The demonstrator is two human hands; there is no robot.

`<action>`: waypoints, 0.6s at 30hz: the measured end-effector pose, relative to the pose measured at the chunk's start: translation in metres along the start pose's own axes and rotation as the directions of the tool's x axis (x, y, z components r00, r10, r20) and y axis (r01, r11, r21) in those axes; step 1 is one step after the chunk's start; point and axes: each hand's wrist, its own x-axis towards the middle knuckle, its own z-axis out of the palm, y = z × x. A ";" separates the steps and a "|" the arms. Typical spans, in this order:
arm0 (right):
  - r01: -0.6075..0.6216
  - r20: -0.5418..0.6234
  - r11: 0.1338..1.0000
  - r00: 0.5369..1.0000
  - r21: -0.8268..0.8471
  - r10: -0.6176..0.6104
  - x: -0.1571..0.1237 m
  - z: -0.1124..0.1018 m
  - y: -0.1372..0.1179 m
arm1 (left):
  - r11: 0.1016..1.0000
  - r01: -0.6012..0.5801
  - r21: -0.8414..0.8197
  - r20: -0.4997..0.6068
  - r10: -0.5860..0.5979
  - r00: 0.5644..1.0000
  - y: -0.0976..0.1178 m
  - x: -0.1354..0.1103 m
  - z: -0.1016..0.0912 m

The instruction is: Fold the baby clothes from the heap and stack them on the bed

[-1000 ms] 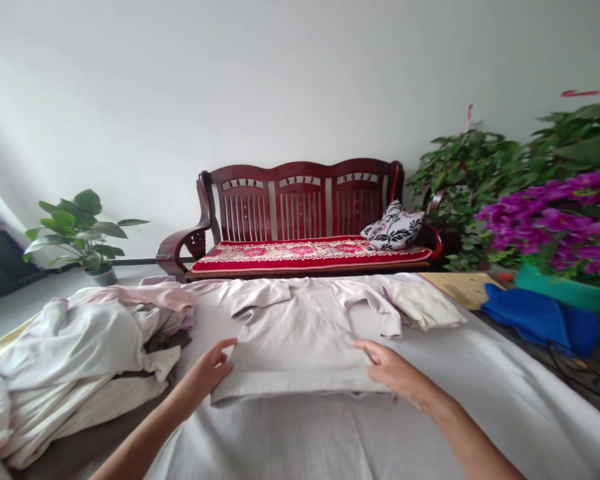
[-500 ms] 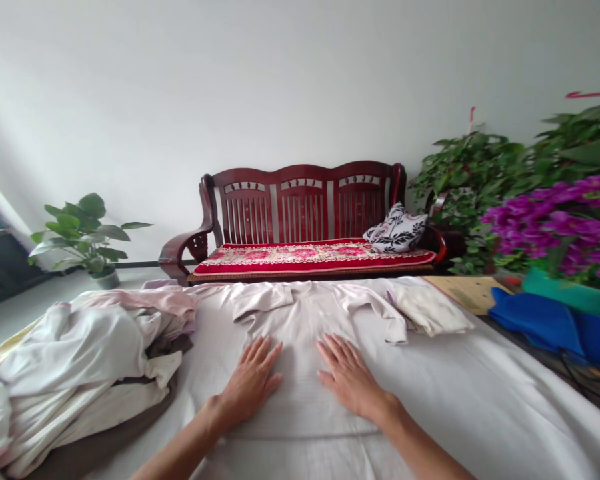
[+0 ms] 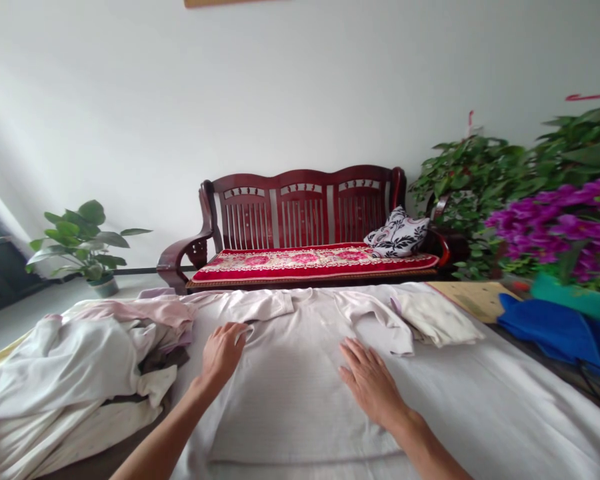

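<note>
A pale long-sleeved shirt (image 3: 290,393) lies spread on the cloth-covered table, its collar pointing away from me and its sleeves bent out to both sides. My left hand (image 3: 223,350) is at the shirt's left edge, just below the sleeve, with its fingers curled and closed on the fabric there. On the right side of the shirt, my right hand (image 3: 373,380) rests flat, fingers stretched out, holding nothing.
A heap of clothes (image 3: 75,367) covers the table's left side. A folded cream garment (image 3: 437,317) lies at the back right, near cardboard (image 3: 475,300), a blue cloth (image 3: 550,333) and purple flowers (image 3: 570,223). A wooden bench (image 3: 303,213) stands behind.
My left hand has moved from lying flat on the shirt out to its left edge and closed there. My right hand has slid to the right, still flat.
</note>
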 end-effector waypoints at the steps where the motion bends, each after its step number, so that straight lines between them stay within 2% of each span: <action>1: -0.001 0.001 1.000 1.000 0.004 0.001 0.000 0.000 0.000 | 1.000 0.009 0.017 -0.019 -0.009 1.000 0.004 0.012 0.002; 4: 0.005 -0.018 1.000 1.000 0.011 -0.005 -0.001 0.000 0.001 | 0.998 0.048 0.030 -0.028 -0.047 0.999 0.015 0.044 0.012; 6: 0.018 -0.037 1.000 0.999 0.016 -0.018 -0.001 0.001 0.002 | 0.988 0.123 -0.096 -0.010 -0.125 0.992 0.017 0.060 0.020; 9: 0.029 -0.054 0.999 0.998 0.022 -0.028 -0.001 0.003 0.004 | 0.911 0.258 -0.320 0.003 -0.272 0.962 0.006 0.076 0.028; 11: 0.026 -0.056 0.999 0.998 0.020 -0.025 -0.001 0.005 0.005 | 0.854 0.313 -0.415 -0.037 -0.360 0.932 -0.010 0.082 0.026; 13: 0.030 -0.061 0.999 0.998 0.015 -0.029 -0.001 0.006 0.006 | 0.759 0.367 -0.538 -0.084 -0.482 0.872 -0.030 0.086 0.021; 15: 0.043 -0.083 0.999 0.996 0.012 -0.042 0.000 0.007 0.006 | 0.618 0.401 -0.677 -0.099 -0.615 0.782 -0.052 0.089 0.014; 18: 0.059 -0.135 0.998 0.989 0.006 -0.058 0.000 0.009 0.007 | 0.369 0.380 -0.848 -0.039 -0.759 0.649 -0.078 0.090 0.008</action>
